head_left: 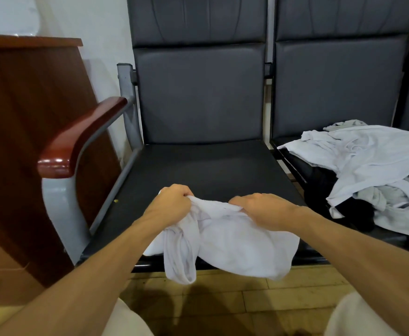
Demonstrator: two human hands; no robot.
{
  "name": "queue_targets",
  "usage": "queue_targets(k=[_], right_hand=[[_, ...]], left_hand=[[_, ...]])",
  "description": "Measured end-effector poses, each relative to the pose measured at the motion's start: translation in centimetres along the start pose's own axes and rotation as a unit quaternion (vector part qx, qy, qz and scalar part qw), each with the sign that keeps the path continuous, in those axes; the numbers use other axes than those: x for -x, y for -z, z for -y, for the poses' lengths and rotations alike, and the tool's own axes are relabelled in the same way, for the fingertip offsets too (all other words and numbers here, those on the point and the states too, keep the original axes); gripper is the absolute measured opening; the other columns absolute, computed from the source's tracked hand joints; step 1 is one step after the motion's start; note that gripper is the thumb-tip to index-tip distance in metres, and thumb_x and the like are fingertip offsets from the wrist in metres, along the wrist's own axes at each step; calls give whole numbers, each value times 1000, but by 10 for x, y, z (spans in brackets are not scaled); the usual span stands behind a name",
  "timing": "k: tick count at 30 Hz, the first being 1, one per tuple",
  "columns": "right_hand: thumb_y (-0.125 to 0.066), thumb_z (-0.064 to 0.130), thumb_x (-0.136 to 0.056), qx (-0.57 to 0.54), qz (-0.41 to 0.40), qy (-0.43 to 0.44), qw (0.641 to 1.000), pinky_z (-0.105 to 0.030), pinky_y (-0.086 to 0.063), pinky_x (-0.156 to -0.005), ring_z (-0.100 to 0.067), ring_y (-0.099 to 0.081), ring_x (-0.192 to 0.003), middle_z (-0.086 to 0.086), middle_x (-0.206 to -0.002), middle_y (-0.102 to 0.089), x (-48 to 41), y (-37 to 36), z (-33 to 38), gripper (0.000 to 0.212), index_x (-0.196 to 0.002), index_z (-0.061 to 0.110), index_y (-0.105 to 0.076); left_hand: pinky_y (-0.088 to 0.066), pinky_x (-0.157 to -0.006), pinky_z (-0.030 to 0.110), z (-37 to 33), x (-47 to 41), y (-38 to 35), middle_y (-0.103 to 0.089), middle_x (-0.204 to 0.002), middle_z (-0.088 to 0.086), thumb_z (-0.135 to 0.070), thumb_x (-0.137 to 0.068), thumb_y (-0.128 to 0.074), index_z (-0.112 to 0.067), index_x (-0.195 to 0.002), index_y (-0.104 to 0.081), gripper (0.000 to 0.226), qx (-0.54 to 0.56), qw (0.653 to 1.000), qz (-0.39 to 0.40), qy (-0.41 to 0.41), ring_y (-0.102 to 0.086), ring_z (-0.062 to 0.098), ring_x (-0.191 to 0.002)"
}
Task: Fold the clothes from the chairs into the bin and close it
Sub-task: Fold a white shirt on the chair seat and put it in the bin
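Note:
A white garment hangs bunched over the front edge of the left black chair seat. My left hand grips its upper left edge with curled fingers. My right hand grips the upper edge a little to the right, knuckles up. Part of the cloth droops below the seat toward the floor. A pile of white, grey and black clothes lies on the neighbouring chair seat at the right. No bin is in view.
A reddish wooden armrest on a grey metal frame stands at the left of the seat. A brown wooden cabinet is further left. Wooden floor lies below, and my knees show at the bottom corners.

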State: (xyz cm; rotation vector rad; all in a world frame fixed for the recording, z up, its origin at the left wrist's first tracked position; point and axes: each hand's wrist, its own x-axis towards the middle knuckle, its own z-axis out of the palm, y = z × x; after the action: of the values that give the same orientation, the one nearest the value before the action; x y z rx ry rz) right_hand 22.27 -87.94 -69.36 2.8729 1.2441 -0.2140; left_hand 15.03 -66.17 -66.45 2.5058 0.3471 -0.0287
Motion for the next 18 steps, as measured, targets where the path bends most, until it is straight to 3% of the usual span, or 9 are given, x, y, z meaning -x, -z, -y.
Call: queue_targets(k=[4,7,10,12,14,16,18], right_hand=[[-45,7,-95,-10,-29,-18,999,-30,-37,-71,-21,-51,-85,-3,-111,-57,3,10,2,32,-123,21,-45],[-42,8,-97,-39,-83,-18,996,-34,-46,-80,-22,-54,-93,0,-108,-51,4,17,-5,24,-113,19,-56],[-41,3,-96,-93,-162,-53,981,-39,-48,-83,-26,-54,-89,0,-101,-46,2,22,-15,22,-106,16,-56],[-42,-2,-94,-146,-169,-90,971,-32,-46,-77,-25,-54,-88,-2,-98,-50,5,24,-19,23,-104,17,-51],[-44,-3,-93,-174,-117,-98,973,-25,-41,-69,-22,-53,-85,-1,-94,-52,11,22,-23,26,-105,20,-44],[-46,4,-96,-177,-52,-92,979,-25,-44,-70,-21,-56,-86,-4,-98,-56,16,16,-29,22,-107,22,-41],[-45,17,-100,-202,-7,-97,975,-28,-47,-78,-19,-57,-93,-3,-106,-59,21,16,-31,11,-109,24,-43]], left_hand=[[-49,-70,26,-5,3,1,-60,-93,-5,-1,-92,-39,-18,-97,-69,35,90,996,-19,16,-55,12,-85],[-48,-63,25,-12,10,6,-63,-90,-6,0,-90,-41,-17,-93,-72,35,206,977,-47,20,-57,10,-82],[-57,-77,38,-26,20,7,-69,-91,2,2,-84,-43,-17,-87,-74,37,325,945,-45,9,-65,19,-86],[-53,-82,39,-36,26,5,-70,-100,10,4,-82,-44,-17,-90,-74,38,339,940,15,-24,-64,24,-89],[-52,-82,37,-40,32,1,-65,-113,15,-1,-87,-49,-21,-102,-73,34,277,945,157,-74,-64,30,-94],[-53,-89,34,-40,36,-2,-62,-120,9,-15,-94,-53,-24,-115,-68,28,178,934,288,-116,-64,26,-103],[-54,-88,30,-35,34,-1,-67,-115,4,-22,-97,-53,-20,-116,-68,24,166,930,299,-132,-67,20,-100]])
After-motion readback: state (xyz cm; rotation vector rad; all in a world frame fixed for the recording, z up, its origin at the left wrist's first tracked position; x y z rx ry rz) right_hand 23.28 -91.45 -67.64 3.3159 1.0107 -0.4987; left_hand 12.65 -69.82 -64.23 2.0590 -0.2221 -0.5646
